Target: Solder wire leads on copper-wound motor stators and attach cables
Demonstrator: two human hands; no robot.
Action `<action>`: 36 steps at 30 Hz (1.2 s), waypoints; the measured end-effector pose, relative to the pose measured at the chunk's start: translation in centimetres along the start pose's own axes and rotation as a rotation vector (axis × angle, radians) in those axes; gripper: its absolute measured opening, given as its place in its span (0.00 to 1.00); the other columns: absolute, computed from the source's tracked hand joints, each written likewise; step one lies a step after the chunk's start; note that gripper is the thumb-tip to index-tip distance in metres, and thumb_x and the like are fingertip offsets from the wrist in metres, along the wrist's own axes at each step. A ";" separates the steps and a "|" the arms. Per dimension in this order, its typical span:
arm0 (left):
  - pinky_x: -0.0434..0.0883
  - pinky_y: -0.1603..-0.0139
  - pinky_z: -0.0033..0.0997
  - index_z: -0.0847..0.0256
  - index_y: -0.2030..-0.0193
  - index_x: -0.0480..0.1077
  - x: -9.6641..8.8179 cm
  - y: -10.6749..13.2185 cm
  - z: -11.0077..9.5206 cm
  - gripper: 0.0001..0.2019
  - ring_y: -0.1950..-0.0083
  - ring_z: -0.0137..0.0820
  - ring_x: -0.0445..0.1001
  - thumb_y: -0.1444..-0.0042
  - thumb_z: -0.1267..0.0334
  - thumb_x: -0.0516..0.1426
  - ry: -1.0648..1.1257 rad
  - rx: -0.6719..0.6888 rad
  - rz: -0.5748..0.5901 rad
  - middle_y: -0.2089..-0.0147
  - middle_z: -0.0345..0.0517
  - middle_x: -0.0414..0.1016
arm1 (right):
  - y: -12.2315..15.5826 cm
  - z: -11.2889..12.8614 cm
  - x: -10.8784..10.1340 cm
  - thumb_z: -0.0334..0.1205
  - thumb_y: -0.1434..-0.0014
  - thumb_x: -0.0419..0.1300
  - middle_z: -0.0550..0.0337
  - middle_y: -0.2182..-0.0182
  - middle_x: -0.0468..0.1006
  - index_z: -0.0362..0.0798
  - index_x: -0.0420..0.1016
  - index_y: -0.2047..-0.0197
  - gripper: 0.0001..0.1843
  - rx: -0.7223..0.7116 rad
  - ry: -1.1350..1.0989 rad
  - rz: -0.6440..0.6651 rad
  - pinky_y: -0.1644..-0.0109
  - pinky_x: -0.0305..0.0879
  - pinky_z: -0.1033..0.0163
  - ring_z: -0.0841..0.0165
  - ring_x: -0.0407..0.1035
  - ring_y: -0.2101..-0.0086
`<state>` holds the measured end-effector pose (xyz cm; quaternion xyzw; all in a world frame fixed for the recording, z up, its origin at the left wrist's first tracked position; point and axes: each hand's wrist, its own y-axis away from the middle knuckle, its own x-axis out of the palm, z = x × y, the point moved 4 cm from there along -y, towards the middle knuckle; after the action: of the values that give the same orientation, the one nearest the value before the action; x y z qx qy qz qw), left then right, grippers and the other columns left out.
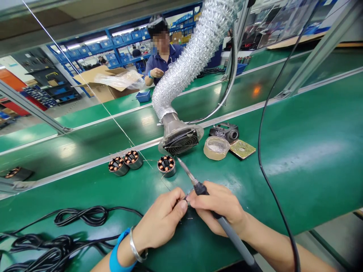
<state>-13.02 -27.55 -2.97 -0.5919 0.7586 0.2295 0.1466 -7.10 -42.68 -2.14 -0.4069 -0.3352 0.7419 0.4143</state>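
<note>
My left hand [163, 217] is closed, its thumb and forefinger pinching a thin wire [186, 198], mostly hidden by the fingertips. My right hand [219, 209] grips a soldering iron [231, 231], and its fingertips meet those of my left hand at the wire. The iron's tip points up and away, close to a motor stator [166, 167] with copper windings; I cannot tell whether they touch. Two more stators [118, 167] [133, 160] stand side by side to the left. Bundled black cables [81, 216] lie left of my left hand.
A fume extractor [181, 141] on a silver duct [193, 53] hangs behind the stator. Right of it are a round tub [216, 147], a soldering iron stand [224, 132] and a square pad [242, 149]. A black cord [262, 162] hangs at right. A person [163, 56] sits opposite.
</note>
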 end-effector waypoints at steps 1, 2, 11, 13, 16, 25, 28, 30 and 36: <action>0.56 0.64 0.30 0.59 0.66 0.59 -0.2 0.1 -0.2 0.15 0.67 0.30 0.58 0.32 0.53 0.45 -0.057 0.005 -0.024 0.68 0.38 0.62 | 0.1 -0.1 -0.1 0.21 0.44 0.56 0.58 0.68 0.78 0.50 0.69 0.54 0.18 0.022 -0.016 -0.010 0.69 0.70 0.64 0.69 0.71 0.71; 0.56 0.64 0.30 0.59 0.65 0.60 -0.3 0.1 -0.4 0.14 0.66 0.30 0.59 0.32 0.54 0.45 -0.102 0.008 -0.047 0.68 0.38 0.62 | 0.2 -0.2 -0.1 0.20 0.44 0.56 0.57 0.68 0.78 0.50 0.69 0.53 0.19 0.044 -0.032 -0.013 0.68 0.70 0.63 0.69 0.71 0.71; 0.54 0.69 0.28 0.60 0.68 0.61 0.1 -0.7 1.2 0.17 0.71 0.27 0.53 0.35 0.48 0.49 0.236 -0.033 -0.009 0.72 0.35 0.56 | 0.7 0.1 0.6 0.20 0.46 0.57 0.57 0.70 0.76 0.48 0.68 0.53 0.20 0.049 -0.024 0.007 0.69 0.69 0.62 0.68 0.69 0.72; 0.50 0.73 0.27 0.61 0.68 0.61 0.6 -0.8 1.7 0.19 0.74 0.25 0.49 0.38 0.46 0.52 0.426 -0.086 0.020 0.75 0.32 0.52 | 0.7 0.2 0.7 0.19 0.46 0.56 0.59 0.71 0.75 0.49 0.68 0.53 0.21 0.025 0.001 -0.031 0.70 0.69 0.63 0.69 0.69 0.73; 0.45 0.77 0.25 0.60 0.70 0.60 1.3 -1.0 2.2 0.20 0.78 0.22 0.43 0.42 0.45 0.56 0.643 -0.164 0.012 0.79 0.28 0.47 | 0.7 0.2 0.5 0.20 0.46 0.56 0.60 0.71 0.76 0.51 0.68 0.53 0.20 0.013 0.071 -0.066 0.69 0.69 0.64 0.69 0.69 0.73; 0.40 0.81 0.24 0.58 0.74 0.56 1.6 -0.9 2.6 0.20 0.81 0.20 0.40 0.46 0.48 0.59 0.720 -0.226 -0.077 0.83 0.26 0.46 | 1.7 0.7 0.6 0.26 0.46 0.58 0.58 0.71 0.74 0.47 0.64 0.54 0.17 0.046 0.050 0.134 0.67 0.68 0.59 0.67 0.68 0.73; 0.41 0.80 0.23 0.58 0.74 0.55 1.5 -0.9 2.6 0.19 0.80 0.20 0.40 0.45 0.49 0.58 0.683 -0.220 -0.109 0.82 0.26 0.46 | 2.0 0.2 0.8 0.20 0.45 0.56 0.57 0.69 0.75 0.46 0.64 0.53 0.18 0.097 0.091 0.044 0.69 0.68 0.64 0.69 0.67 0.73; 0.42 0.80 0.23 0.58 0.74 0.55 1.6 -0.8 2.6 0.18 0.80 0.21 0.40 0.44 0.50 0.57 0.643 -0.219 -0.131 0.81 0.26 0.46 | 2.2 -0.1 0.8 0.19 0.45 0.56 0.56 0.68 0.75 0.45 0.64 0.52 0.19 0.109 0.123 0.012 0.69 0.68 0.64 0.69 0.67 0.72; 0.47 0.78 0.24 0.58 0.74 0.55 1.4 -0.6 2.6 0.17 0.78 0.22 0.43 0.42 0.52 0.55 0.474 -0.227 -0.204 0.79 0.29 0.48 | 2.3 -0.1 0.7 0.20 0.44 0.55 0.59 0.71 0.72 0.46 0.64 0.50 0.20 0.077 0.169 0.110 0.70 0.66 0.63 0.69 0.63 0.73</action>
<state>-12.92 -27.47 -5.99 -0.7151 0.6776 0.1521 -0.0795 -8.00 -43.01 -4.32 -0.4697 -0.2474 0.7389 0.4149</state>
